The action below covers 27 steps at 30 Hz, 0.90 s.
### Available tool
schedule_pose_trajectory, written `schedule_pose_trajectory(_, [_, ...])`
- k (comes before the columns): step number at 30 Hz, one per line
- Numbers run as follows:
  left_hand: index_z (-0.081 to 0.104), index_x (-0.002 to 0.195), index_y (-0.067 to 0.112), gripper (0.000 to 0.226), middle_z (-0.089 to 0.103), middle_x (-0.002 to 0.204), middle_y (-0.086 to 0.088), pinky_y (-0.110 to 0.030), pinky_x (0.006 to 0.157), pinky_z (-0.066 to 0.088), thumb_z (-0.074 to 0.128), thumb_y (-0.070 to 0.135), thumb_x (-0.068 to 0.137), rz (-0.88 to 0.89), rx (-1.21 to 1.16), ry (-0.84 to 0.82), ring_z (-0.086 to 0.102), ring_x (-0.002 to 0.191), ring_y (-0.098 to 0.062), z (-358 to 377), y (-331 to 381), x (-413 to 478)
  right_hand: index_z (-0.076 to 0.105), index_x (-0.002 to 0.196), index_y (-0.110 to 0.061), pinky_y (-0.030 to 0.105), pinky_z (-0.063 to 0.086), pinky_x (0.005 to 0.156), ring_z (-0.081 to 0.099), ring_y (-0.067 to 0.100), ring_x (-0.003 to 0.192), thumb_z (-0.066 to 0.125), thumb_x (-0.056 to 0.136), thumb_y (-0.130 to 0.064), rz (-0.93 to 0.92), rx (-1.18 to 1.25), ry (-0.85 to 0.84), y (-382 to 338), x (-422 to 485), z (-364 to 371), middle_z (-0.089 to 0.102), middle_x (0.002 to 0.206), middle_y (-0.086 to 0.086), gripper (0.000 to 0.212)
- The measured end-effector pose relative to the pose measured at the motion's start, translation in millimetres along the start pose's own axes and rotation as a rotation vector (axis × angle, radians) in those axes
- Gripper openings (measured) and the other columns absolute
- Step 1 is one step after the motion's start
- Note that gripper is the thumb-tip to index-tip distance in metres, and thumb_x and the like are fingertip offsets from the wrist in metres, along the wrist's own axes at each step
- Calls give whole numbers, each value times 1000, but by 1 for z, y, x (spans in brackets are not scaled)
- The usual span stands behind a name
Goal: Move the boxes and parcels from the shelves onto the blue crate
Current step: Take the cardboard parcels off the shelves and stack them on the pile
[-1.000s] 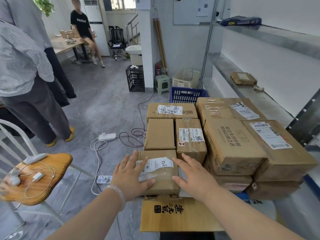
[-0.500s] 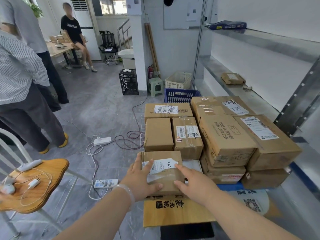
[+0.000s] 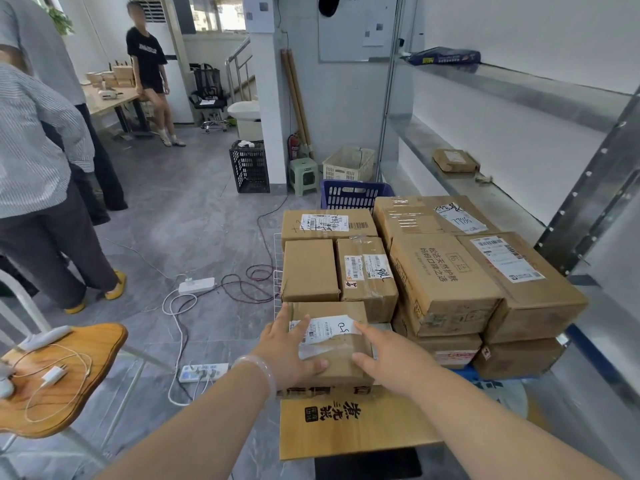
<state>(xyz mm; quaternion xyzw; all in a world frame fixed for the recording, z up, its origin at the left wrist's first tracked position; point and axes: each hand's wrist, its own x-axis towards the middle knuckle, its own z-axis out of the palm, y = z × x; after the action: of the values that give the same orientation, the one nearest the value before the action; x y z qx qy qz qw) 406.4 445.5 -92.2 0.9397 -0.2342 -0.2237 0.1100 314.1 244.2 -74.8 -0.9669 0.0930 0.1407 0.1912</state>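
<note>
Right hand closer — against small box

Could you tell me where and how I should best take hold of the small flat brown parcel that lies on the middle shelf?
By its two opposite side edges, I would say, reaching in from the open front of the shelf. The brown parcel lies flat on it, with the wall behind, and its low, wide shape offers little to pinch from above.

Grey tiled floor, white wall, round wooden table.
</note>
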Motion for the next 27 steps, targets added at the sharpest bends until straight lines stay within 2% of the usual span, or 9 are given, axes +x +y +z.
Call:
schedule_pose_trajectory(2, [0, 155, 37, 96, -23, 161, 0, -47, 121, 10, 52, 72, 83, -4, 2, 5, -8, 150, -32, 1, 1, 2, 13, 153, -44, 34, 48, 95, 55, 16, 119, 42, 97, -56, -4, -2, -3, 2, 4, -2, 47, 144, -3, 65])
schedule_pose_trajectory(8, [-1, 155, 37, 98, -24, 160, -1, -46, 122, 9, 51, 75, 81, 0, -12, 44, -7, 150, -32, 7, 0, 4, 14, 153, -42, 35, 42, 105, 42, 15, 134, 47, 93, -58, -45, -5, -14, 11, 13, 0, 28, 157, -7, 70])
schedule_pose_trajectory(13, [-5, 155, 36, 104, -27, 159, 0, -44, 122, 9, 57, 72, 80, -16, -125, 94, -8, 150, -30, 11, 0, -2, 12, 153, -44, 37, 30, 115, 19, 16, 147, 49, 92, -61, -68, 19, 44, 14, 14, -1, 5, 163, -11, 74])
schedule_pose_trajectory(17, [-6, 155, 37, 106, -30, 158, 2, -46, 122, 10, 59, 72, 78, -37, -191, 77, -10, 150, -30, 14, 4, -3, 10, 154, -45, 39, 28, 116, 9, 16, 149, 48, 88, -67, -89, -22, -2, 12, 16, -3, -12, 161, -19, 79])
schedule_pose_trajectory(22, [-5, 155, 35, 107, -30, 158, 1, -45, 122, 11, 59, 71, 78, -42, -185, 83, -9, 150, -29, 14, 10, -2, 8, 155, -42, 39, 21, 119, 4, 14, 150, 48, 88, -68, -103, -47, -27, 13, 19, -2, -13, 161, -19, 83])
schedule_pose_trajectory(27, [-1, 155, 39, 104, -25, 160, 1, -45, 122, 12, 53, 79, 75, -70, -105, 137, -6, 150, -30, 15, 9, 2, 9, 155, -40, 38, 14, 119, 3, 14, 150, 46, 89, -67, -138, -102, 25, 15, 19, -5, -6, 163, -13, 81])
